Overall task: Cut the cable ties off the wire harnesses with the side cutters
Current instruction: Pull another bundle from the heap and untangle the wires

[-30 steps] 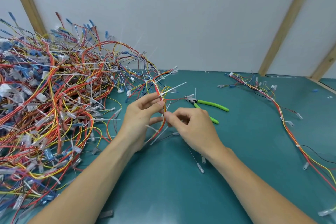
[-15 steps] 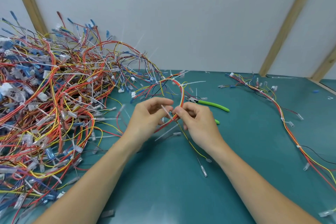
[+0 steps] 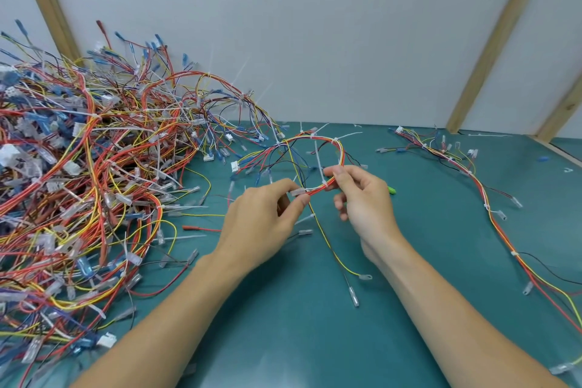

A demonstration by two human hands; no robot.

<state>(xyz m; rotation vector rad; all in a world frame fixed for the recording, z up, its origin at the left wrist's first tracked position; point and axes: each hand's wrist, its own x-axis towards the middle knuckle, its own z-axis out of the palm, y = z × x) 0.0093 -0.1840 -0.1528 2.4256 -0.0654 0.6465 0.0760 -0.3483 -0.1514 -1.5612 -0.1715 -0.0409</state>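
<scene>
A wire harness [image 3: 318,138] of red, orange and yellow wires arches above the teal table, bound by white cable ties [image 3: 319,164] with long tails. My left hand [image 3: 267,220] pinches its lower end beside a clear connector. My right hand [image 3: 362,198] pinches the same bundle a little further up, between thumb and forefinger. The side cutters [image 3: 391,190] lie on the table behind my right hand; only a tip of a green handle shows.
A big tangled pile of harnesses [image 3: 78,183] fills the left side. Another harness [image 3: 491,214] lies stretched along the right. Loose ends and clear terminals [image 3: 354,296] lie between my forearms. A grey wall with wooden battens [image 3: 491,41] closes the back.
The harness loop has swung right and opened wider. My hands have moved apart along the bundle, and my right hand now covers most of the side cutters.
</scene>
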